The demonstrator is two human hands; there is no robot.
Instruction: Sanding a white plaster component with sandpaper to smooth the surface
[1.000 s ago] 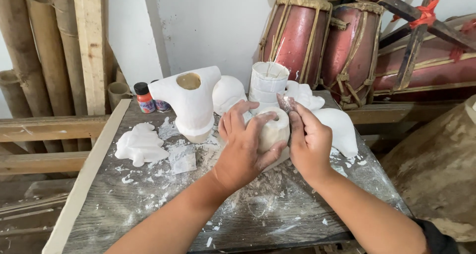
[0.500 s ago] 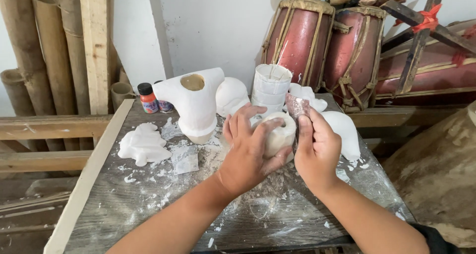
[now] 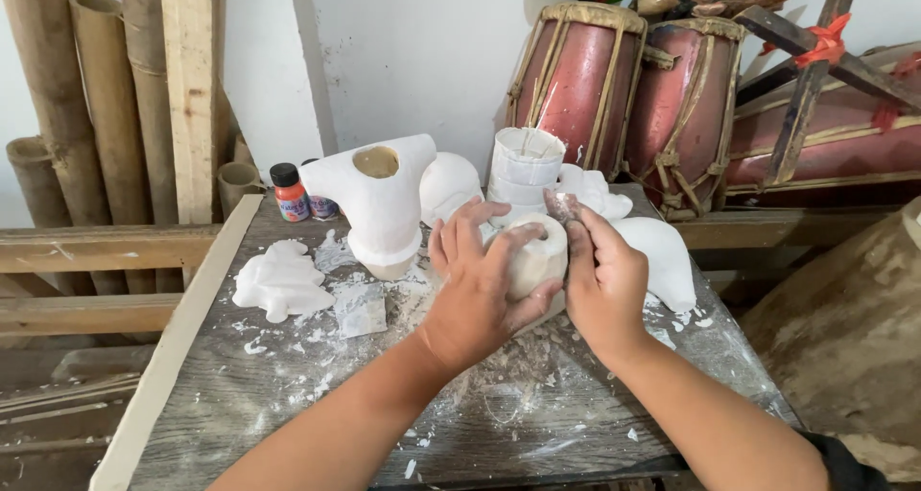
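My left hand (image 3: 477, 282) wraps around a round white plaster piece (image 3: 534, 253) and holds it over the wooden table (image 3: 240, 395). My right hand (image 3: 602, 280) presses against the piece's right side and pinches a small grey scrap of sandpaper (image 3: 560, 206) at its top edge. White dust and chips lie under both hands.
A tall white plaster mould (image 3: 379, 203) with a round hole stands behind my left hand. A flat white cast (image 3: 281, 280) lies at the left, a white stacked cup (image 3: 523, 170) and more white casts (image 3: 662, 251) at the back. A small red paint bottle (image 3: 288, 192), two drums (image 3: 628, 98) and bamboo poles (image 3: 91, 117) line the rear.
Both hands with the plaster piece have shifted slightly; my right hand has slid the sandpaper along the piece's upper right edge.
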